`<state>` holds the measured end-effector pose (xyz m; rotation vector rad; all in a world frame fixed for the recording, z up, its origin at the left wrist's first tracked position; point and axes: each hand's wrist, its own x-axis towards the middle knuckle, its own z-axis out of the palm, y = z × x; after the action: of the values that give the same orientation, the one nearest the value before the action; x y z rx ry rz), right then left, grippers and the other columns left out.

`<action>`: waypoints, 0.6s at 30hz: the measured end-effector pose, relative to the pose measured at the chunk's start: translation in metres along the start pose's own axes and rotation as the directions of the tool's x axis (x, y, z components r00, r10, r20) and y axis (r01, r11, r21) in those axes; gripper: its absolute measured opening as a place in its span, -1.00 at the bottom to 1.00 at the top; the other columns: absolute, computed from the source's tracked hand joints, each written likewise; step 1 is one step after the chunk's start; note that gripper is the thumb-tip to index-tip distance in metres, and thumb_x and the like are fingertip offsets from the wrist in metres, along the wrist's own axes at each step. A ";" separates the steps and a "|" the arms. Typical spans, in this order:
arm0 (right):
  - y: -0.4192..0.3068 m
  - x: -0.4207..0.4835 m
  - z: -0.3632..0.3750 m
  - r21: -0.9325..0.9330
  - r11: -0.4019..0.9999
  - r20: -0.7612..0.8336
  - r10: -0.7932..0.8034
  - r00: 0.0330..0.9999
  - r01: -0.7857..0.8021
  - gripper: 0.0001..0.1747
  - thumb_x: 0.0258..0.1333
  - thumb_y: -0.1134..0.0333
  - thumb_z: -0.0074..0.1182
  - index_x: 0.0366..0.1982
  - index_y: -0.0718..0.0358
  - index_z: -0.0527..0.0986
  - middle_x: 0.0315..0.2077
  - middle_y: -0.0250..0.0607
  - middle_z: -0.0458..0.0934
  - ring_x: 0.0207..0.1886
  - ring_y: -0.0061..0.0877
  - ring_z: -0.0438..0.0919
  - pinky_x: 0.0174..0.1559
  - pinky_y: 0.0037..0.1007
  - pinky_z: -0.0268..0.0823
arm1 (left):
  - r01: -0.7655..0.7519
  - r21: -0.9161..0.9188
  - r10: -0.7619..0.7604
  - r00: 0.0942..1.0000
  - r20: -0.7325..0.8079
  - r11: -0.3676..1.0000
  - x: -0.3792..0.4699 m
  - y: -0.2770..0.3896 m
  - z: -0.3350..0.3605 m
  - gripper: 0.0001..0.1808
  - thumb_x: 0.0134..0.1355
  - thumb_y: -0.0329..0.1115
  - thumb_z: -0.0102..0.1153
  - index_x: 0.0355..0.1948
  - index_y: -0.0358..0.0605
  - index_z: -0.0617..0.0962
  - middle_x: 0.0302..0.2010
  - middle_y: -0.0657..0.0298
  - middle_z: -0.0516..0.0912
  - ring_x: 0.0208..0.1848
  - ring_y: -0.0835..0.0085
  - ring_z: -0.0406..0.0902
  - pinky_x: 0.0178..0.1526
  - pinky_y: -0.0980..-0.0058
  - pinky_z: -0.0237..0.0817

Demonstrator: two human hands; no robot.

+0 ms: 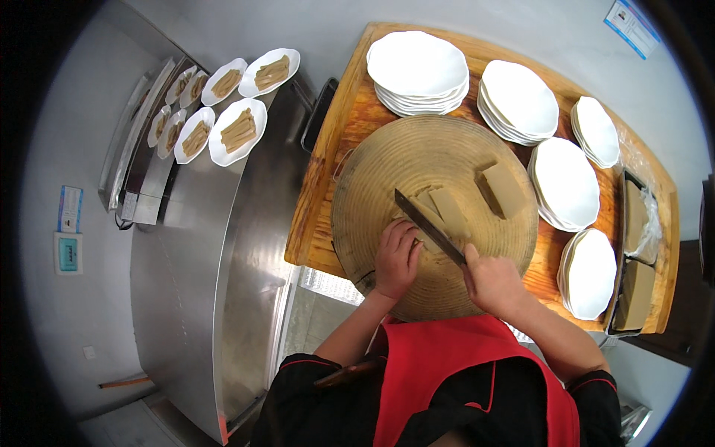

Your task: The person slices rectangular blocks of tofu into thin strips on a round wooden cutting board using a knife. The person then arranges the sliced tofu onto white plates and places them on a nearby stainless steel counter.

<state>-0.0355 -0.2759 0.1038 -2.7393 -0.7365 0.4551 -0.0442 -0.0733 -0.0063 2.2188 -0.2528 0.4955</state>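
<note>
A cleaver-like kitchen knife [427,224] lies slantwise over the round wooden chopping block [385,162], its handle gripped in my right hand [494,282]. My left hand [397,260] is curled close against the left side of the blade, its fingertips pressing on a tan food piece that they mostly hide. Just right of the blade rest several flat tan slices [447,211] of firm, jelly-like food, partly overlapping. Farther right on the block, apart from the knife, sits a thicker tan chunk [503,190] with a cut side face.
Stacked white scalloped plates [418,64] stand around the block on a wooden table [313,223]. A black tray [613,302] at the right holds tan slabs [635,296] and plastic wrap. Leftward, a steel counter [190,240] carries several white plates [260,131] of tan strips.
</note>
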 end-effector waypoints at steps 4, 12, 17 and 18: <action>-0.002 0.006 0.005 -0.047 0.999 0.067 0.016 0.998 -0.013 -0.78 0.07 0.45 -0.03 -0.22 0.33 0.29 -0.61 0.06 0.58 -0.53 -0.07 0.62 -0.47 -0.10 0.44 | 0.008 -0.005 -0.008 1.000 0.004 1.000 0.000 -0.003 0.001 -0.77 0.17 -0.43 0.18 -0.14 -0.27 0.57 -0.03 0.03 0.54 0.14 -0.01 0.41 0.19 0.14 0.22; 0.000 0.020 0.021 -0.020 0.999 0.112 0.032 0.993 -0.030 -0.73 0.01 0.44 0.02 -0.22 0.35 0.29 -0.57 0.08 0.60 -0.47 -0.06 0.63 -0.44 -0.09 0.46 | 0.022 0.014 -0.022 1.000 0.005 1.000 -0.001 -0.005 0.002 -0.82 0.17 -0.45 0.16 -0.19 -0.26 0.59 -0.05 0.04 0.55 0.12 0.00 0.43 0.18 0.13 0.24; 0.007 0.026 0.041 0.022 1.000 0.009 0.022 1.000 -0.022 -0.72 0.05 0.42 0.03 -0.20 0.36 0.29 -0.58 0.07 0.58 -0.48 -0.05 0.62 -0.43 -0.08 0.46 | 0.014 0.006 -0.014 1.000 -0.004 1.000 0.004 -0.002 0.001 -0.83 0.17 -0.45 0.14 -0.21 -0.26 0.59 -0.04 0.05 0.55 0.13 0.01 0.43 0.17 0.14 0.25; 0.011 0.026 0.041 0.049 0.999 -0.037 0.017 0.999 -0.015 -0.72 0.07 0.41 0.02 -0.19 0.36 0.29 -0.58 0.07 0.58 -0.48 -0.04 0.61 -0.43 -0.08 0.45 | 0.004 0.015 -0.004 1.000 -0.001 1.000 0.005 -0.002 0.001 -0.83 0.17 -0.46 0.14 -0.21 -0.26 0.59 -0.04 0.05 0.55 0.13 0.02 0.43 0.17 0.15 0.26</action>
<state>-0.0245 -0.2646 0.0566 -2.7029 -0.6858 0.4189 -0.0384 -0.0725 -0.0059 2.2330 -0.2451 0.4972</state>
